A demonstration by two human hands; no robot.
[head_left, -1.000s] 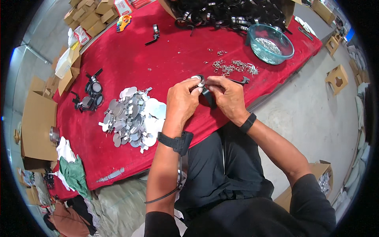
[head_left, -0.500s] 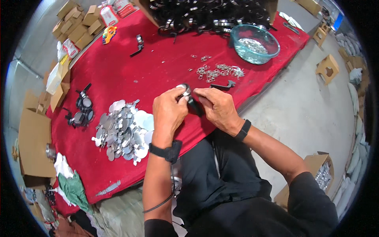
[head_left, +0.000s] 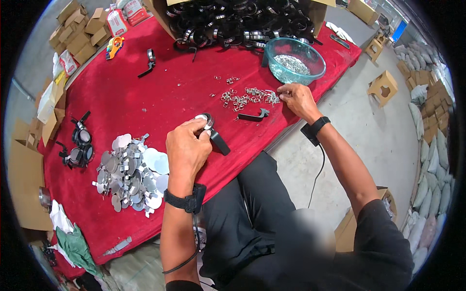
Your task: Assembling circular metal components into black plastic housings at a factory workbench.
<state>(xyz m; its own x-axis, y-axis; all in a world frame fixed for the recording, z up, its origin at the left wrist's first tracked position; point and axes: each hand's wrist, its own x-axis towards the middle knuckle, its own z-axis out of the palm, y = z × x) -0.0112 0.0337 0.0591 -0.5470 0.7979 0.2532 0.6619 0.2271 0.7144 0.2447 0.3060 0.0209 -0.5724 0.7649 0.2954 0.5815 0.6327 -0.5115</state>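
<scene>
My left hand (head_left: 185,148) is closed around a black clamp-like part (head_left: 219,141) with a round silver ring at its top, held just over the red cloth. Its black arm sticks out toward the table's near edge. My right hand (head_left: 300,102) reaches to the right end of a scatter of small metal clips (head_left: 240,101), where thin pin-like pieces lie. Thumb and fingers are pinched together there; whatever is between them is too small to make out. Between the hands lies a black lever-shaped piece (head_left: 253,116).
A teal clear bowl (head_left: 318,65) holds small metal pieces. Behind it stands a carton of black ringed parts (head_left: 242,29). Silver discs (head_left: 128,169) are heaped left of my left hand, with black assemblies (head_left: 80,140) beyond. A tape dispenser (head_left: 115,47) sits at the far left.
My right hand has left the black part and moved right to the metal clips. My left hand still holds the part. The whole view has shifted slightly.
</scene>
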